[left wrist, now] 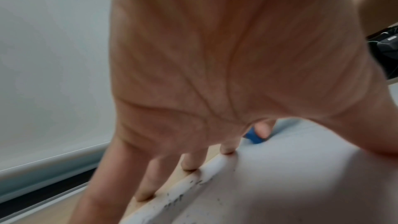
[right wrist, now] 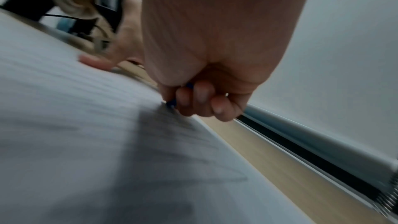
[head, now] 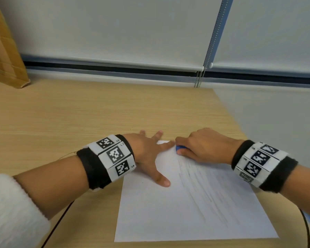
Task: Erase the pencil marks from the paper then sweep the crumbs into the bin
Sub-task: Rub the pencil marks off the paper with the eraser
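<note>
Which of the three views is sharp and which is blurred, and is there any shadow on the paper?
Head view: mostly sharp, paper and pencil marks readable. Left wrist view: left hand soft, near paper out of focus. Right wrist view: motion blur smears the marks; the right hand gripping the blue eraser casts a dark shadow.

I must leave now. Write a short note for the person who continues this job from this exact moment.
Left hand: flat, fingers spread, pressing the paper at its far left corner on the table.
Right hand: grips the blue eraser against the far edge of the paper.
Done: some rubbing; dark crumbs lie along the paper's left edge.
Left: pencil marks still cover the right half. Erase them, then sweep the crumbs into the bin, which is not in view.
</note>
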`<state>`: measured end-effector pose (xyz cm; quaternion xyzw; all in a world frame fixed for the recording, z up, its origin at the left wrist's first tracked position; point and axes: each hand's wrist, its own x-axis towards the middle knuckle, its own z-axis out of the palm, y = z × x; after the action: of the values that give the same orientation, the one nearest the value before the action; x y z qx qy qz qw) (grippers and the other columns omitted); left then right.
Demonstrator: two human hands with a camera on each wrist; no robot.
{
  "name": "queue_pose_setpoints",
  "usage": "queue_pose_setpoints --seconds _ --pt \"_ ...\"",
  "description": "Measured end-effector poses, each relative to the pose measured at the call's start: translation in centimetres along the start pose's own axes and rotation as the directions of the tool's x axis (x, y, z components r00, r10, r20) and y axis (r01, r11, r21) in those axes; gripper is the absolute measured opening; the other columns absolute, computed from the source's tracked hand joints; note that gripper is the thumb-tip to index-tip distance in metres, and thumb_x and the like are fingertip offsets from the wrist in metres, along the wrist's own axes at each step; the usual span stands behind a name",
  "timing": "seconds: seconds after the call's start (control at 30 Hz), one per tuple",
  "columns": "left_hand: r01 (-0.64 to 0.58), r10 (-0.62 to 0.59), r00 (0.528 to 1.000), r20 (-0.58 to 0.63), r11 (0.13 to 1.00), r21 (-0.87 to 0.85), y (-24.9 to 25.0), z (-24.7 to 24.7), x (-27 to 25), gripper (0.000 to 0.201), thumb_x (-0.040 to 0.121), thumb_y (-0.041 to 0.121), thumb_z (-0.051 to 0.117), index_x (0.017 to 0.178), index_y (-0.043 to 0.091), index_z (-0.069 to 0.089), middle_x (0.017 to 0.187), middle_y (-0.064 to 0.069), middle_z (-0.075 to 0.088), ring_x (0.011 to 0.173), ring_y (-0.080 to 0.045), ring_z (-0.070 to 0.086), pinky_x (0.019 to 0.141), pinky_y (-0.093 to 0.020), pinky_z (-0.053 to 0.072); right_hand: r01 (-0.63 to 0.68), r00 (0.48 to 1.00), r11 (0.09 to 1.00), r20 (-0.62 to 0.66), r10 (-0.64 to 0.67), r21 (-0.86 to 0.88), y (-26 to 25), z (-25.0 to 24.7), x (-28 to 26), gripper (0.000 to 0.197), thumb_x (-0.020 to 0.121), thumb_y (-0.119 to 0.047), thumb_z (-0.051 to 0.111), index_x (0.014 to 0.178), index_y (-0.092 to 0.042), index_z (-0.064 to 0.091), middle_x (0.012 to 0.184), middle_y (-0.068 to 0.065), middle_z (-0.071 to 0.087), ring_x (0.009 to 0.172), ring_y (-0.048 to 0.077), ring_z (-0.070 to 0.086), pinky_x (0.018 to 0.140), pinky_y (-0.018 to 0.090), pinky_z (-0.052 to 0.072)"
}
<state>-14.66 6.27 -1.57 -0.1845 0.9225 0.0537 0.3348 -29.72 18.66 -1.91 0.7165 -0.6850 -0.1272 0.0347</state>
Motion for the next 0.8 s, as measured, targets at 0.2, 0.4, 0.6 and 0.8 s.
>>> queue_pose_setpoints --seconds 0.2,0.4,0.6,0.8 --pt "0.006 -0.006 1.000 0.004 1.000 -0.004 0.1 0.0 -0.2 0.122 0.061 0.085 0.061 0.139 0.055 -0.028 0.153 0.014 -0.037 0.144 -0.041 -0.022 0.114 -0.064 0.012 -0.014 0.999 0.999 0.032 0.016 -0.037 0.0 -0.7 -0.4 0.033 0.100 -0.049 0.029 0.110 -0.024 0.048 0.071 -0.004 0.050 0.061 0.019 0.041 0.062 0.031 0.033" --pt "0.008 -0.008 1.000 0.007 1.000 0.007 0.1 0.0 -0.2 0.121 0.062 0.084 0.060 0.140 0.054 -0.027 0.153 0.013 -0.037 0.143 -0.042 -0.022 0.113 -0.064 0.015 0.149 0.987 0.989 -0.066 -0.150 -0.017 -1.4 0.1 -1.8 0.034 0.100 -0.048 0.028 0.099 -0.023 0.052 0.069 0.002 0.063 0.054 0.020 0.037 0.057 0.031 0.029" --pt "0.001 -0.001 1.000 0.002 1.000 0.008 0.1 0.0 -0.1 0.122 0.062 0.085 0.060 0.141 0.053 -0.026 0.153 0.013 -0.036 0.144 -0.042 -0.021 0.114 -0.063 0.014 0.036 0.998 0.999 -0.051 -0.035 0.022 -1.1 0.2 -1.2 0.032 0.100 -0.047 0.028 0.102 -0.023 0.050 0.075 0.004 0.061 0.060 0.021 0.038 0.062 0.032 0.030" --pt "0.003 -0.003 1.000 0.001 1.000 -0.016 0.0 0.0 -0.2 0.122 0.062 0.084 0.061 0.141 0.054 -0.026 0.153 0.015 -0.036 0.144 -0.039 -0.022 0.113 -0.061 0.015 -0.125 0.992 0.992 0.011 0.125 0.028 0.2 0.0 -1.2 0.035 0.100 -0.047 0.028 0.100 -0.021 0.050 0.060 -0.010 0.035 0.064 0.020 0.042 0.062 0.031 0.029"
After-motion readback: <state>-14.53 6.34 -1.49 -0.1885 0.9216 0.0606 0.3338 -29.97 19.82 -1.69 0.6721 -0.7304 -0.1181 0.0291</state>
